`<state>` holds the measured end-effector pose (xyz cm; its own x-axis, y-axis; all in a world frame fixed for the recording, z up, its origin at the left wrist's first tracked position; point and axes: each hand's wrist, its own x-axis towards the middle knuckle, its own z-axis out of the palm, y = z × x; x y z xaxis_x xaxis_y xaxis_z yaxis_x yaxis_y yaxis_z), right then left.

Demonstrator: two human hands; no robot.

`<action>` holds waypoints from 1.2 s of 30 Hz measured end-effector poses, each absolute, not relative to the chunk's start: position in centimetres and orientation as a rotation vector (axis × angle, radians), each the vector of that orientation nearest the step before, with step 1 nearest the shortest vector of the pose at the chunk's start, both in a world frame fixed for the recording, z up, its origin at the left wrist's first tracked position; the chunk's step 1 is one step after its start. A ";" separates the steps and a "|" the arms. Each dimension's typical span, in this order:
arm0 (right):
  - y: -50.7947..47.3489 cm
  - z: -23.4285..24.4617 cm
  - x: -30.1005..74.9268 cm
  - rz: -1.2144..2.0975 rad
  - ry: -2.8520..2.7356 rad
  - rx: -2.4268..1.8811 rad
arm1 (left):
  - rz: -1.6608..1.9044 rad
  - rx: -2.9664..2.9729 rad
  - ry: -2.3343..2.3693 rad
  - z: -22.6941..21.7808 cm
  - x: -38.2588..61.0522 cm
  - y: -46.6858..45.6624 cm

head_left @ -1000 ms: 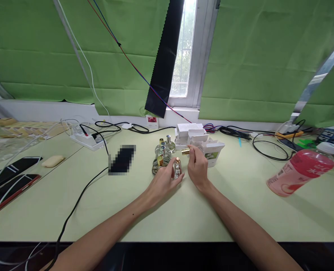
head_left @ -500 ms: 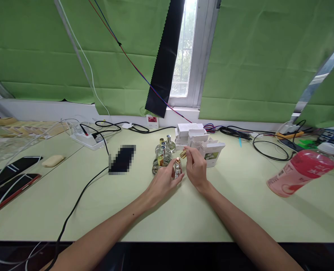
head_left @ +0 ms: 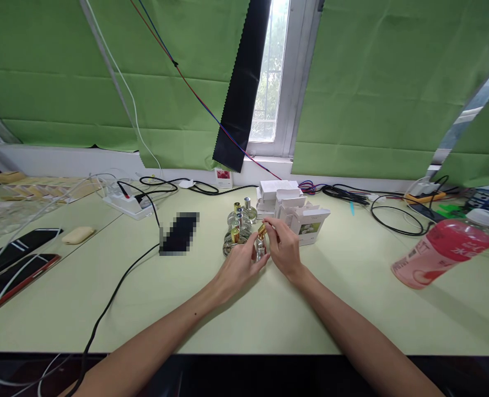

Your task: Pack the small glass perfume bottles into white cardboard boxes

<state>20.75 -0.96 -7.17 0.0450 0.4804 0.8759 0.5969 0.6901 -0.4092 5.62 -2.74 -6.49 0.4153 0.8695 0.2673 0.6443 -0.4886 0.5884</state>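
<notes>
My left hand [head_left: 241, 262] is closed around a small clear glass perfume bottle [head_left: 261, 249] that stands upright on the table. Between the fingertips of my right hand [head_left: 284, 247] is a gold cap [head_left: 262, 229], tilted at the top of the bottle's neck. Whether the cap is seated on the neck I cannot tell. Several more round glass perfume bottles [head_left: 250, 212], with gold or silver caps, stand in a cluster just behind and left of my left hand. Open white cartons [head_left: 308, 234] stand behind my right hand, one with a flower picture on its front.
A pink drink bottle [head_left: 440, 251] leans in view at the right. Black cables [head_left: 345, 194] run along the wall; a power strip [head_left: 130, 207] lies back left. Phones [head_left: 16, 251] and a cream-coloured rounded object [head_left: 78, 235] are at left. A pixelated dark patch [head_left: 179, 234] lies left of the bottles.
My right hand has moved slightly left, bringing the gold cap from beside the bottle to over its neck. My left hand has stayed on the bottle.
</notes>
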 end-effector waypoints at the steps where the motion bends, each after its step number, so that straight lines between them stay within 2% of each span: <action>1: -0.9 -7.2 20.7 -0.110 -1.601 -0.893 | 0.770 2.279 1.296 -6.5 5.6 -2.7; 16: -0.9 -7.1 20.7 -0.080 -1.665 -0.814 | 0.760 2.274 1.320 -6.5 5.7 -2.8; 36: -1.2 -7.3 20.5 -0.024 -1.686 -0.915 | 0.802 2.302 1.292 -7.0 5.6 -2.5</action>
